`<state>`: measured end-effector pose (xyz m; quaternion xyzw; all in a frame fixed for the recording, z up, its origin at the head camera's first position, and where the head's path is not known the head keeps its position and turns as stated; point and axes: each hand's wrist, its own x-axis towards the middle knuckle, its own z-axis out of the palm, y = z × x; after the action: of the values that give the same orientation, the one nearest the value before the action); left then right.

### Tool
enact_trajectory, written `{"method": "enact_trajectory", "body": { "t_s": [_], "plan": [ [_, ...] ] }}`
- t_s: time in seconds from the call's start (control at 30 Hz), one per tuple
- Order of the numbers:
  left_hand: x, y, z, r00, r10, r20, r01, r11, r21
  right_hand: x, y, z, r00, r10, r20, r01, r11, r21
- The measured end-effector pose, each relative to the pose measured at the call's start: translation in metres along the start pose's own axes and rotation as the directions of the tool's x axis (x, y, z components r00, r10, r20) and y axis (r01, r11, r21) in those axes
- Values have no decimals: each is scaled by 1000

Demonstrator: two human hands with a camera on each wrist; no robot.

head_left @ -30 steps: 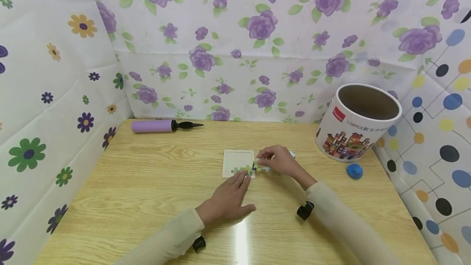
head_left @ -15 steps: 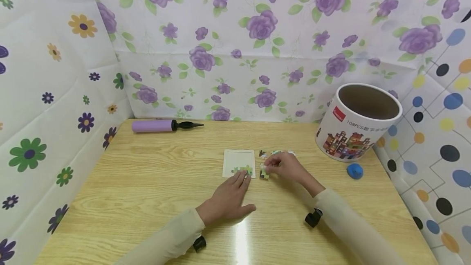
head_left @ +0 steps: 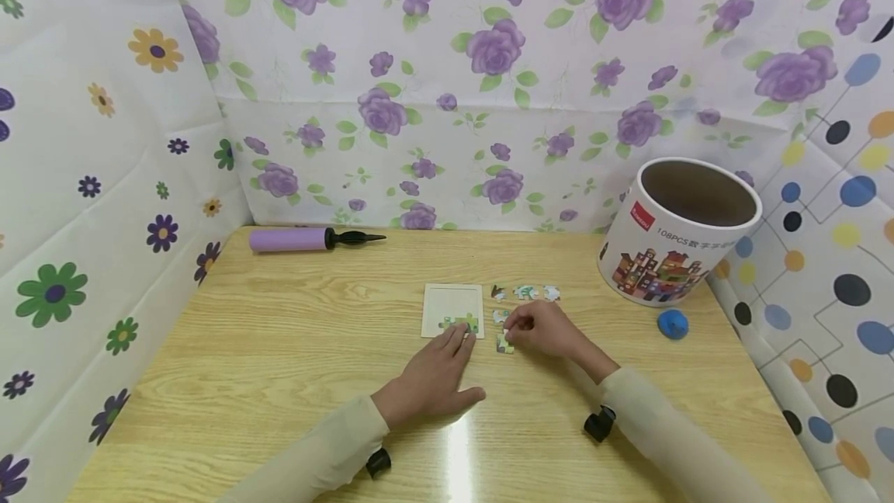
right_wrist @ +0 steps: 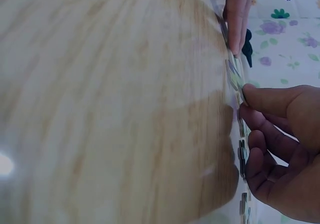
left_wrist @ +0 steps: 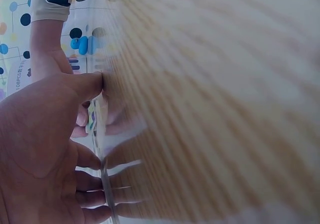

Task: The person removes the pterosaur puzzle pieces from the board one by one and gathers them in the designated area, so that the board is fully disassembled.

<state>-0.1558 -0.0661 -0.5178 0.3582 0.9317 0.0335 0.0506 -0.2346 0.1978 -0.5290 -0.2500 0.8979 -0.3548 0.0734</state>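
Observation:
A square white puzzle tray (head_left: 443,301) lies flat on the table, with joined green puzzle pieces (head_left: 466,321) along its near edge. My left hand (head_left: 431,380) rests with extended fingers on that near edge, thumb spread out to the right. To the right of the tray, my right hand (head_left: 548,330) pinches a green and yellow puzzle piece (head_left: 504,345) between thumb and index finger, low over the table. In the right wrist view the thumb and index fingertip meet at the edge of the piece (right_wrist: 235,75). Another loose piece (head_left: 499,317) lies just beyond it.
Several loose pieces (head_left: 525,293) form a row behind the right hand. A large white printed bucket (head_left: 670,254) stands at the back right, with a small blue object (head_left: 673,324) before it. A purple pump (head_left: 289,239) lies at the back left.
My right hand has moved from the tray's right edge to the right and nearer, bringing the puzzle piece along. The pieces behind it have come into view. My left hand stays in place.

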Motion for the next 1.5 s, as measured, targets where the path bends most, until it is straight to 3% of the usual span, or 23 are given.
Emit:
{"method": "enact_trajectory", "body": {
  "t_s": [0.2, 0.63, 0.87, 1.2, 1.5],
  "plan": [
    [0, 0, 2, 1000, -6, -5, 6, 1000, 7, 1, 0, 2, 999, -51, 18, 51, 999, -15],
    [2, 0, -1, 1000, 24, 6, -24, 995, 96, 1, 0, -1, 999, -34, 19, 34, 999, -16],
    [2, 3, -2, 1000, -3, 0, 3, 997, 71, 5, -5, -1, 999, -35, 17, 35, 999, -32],
    [-1, 9, 0, 998, -53, 39, 49, 995, 85, 24, -18, 1, 1000, -23, 16, 24, 999, -46],
    [-3, 10, 2, 998, -59, 14, 57, 994, 90, 50, -33, 9, 995, -68, 67, 69, 998, -12]
  ]
}}
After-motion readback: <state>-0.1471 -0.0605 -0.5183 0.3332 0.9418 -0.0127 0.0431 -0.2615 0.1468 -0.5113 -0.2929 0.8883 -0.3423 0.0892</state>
